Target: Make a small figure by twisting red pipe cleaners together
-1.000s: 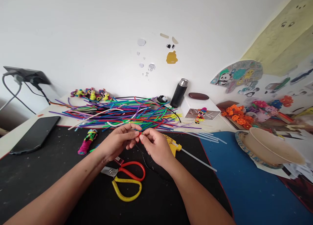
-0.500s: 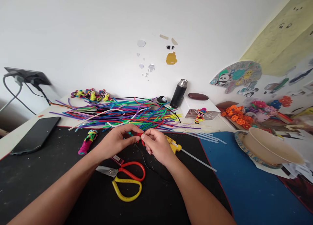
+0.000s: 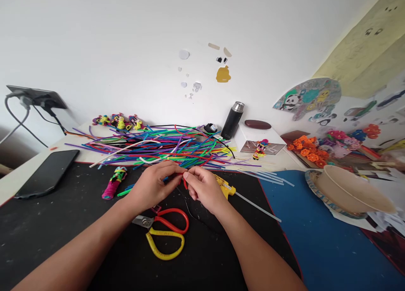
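Note:
My left hand [image 3: 155, 185] and my right hand [image 3: 204, 187] meet over the black mat [image 3: 63, 240], fingertips pinched together on a small red pipe-cleaner piece [image 3: 184, 179]. Most of that piece is hidden by my fingers. Just beyond my hands lies a big pile of coloured pipe cleaners [image 3: 158, 149]. Scissors with one red and one yellow handle [image 3: 164, 234] lie below my hands. A yellow glue gun [image 3: 225, 186] lies right of my right hand, with a clear glue stick [image 3: 257, 206] sticking out.
A black phone [image 3: 47, 172] lies at the left. A pink wrapped figure [image 3: 112, 185] rests on the mat. A black flask [image 3: 232, 120], a white box [image 3: 261, 139], orange flowers [image 3: 305, 149] and a tan bowl [image 3: 351, 189] on the blue mat [image 3: 316, 240] stand to the right.
My hands have stayed together, with the fingers shifting slightly on the red piece. The view has barely moved.

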A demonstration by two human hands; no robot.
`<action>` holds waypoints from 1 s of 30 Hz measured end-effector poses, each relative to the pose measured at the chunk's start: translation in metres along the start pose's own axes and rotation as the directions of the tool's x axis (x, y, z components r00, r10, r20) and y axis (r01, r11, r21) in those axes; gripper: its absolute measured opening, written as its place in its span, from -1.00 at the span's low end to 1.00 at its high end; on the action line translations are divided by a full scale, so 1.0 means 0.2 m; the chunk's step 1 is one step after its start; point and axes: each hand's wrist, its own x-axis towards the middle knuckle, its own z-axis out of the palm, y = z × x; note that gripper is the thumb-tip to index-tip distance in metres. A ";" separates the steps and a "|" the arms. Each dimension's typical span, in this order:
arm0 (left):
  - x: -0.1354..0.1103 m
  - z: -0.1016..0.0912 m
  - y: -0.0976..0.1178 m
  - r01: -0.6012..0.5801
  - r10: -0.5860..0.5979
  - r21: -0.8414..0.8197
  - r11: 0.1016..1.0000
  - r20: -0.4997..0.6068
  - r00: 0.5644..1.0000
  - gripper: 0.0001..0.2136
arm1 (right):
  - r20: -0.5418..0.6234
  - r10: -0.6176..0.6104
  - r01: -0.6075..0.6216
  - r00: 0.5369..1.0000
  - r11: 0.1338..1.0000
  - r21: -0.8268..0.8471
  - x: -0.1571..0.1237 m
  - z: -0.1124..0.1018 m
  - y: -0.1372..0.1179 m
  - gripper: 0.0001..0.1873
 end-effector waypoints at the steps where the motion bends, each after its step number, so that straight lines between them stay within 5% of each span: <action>1: 0.00 0.00 0.00 -0.008 0.008 0.017 1.000 -0.004 1.000 -0.80 | 0.002 0.004 -0.004 1.000 1.000 0.005 0.00 0.00 0.00 -0.63; 10: -0.01 0.02 -0.05 -0.058 0.066 0.142 0.988 -0.053 0.996 -0.81 | 0.077 0.039 -0.046 0.996 0.995 0.084 0.01 0.02 0.03 -0.68; 30: 0.01 0.03 -0.03 0.300 -0.324 -0.190 0.935 -0.109 0.940 -0.76 | -0.007 0.010 -0.009 1.000 0.993 0.115 0.01 0.01 -0.01 -0.68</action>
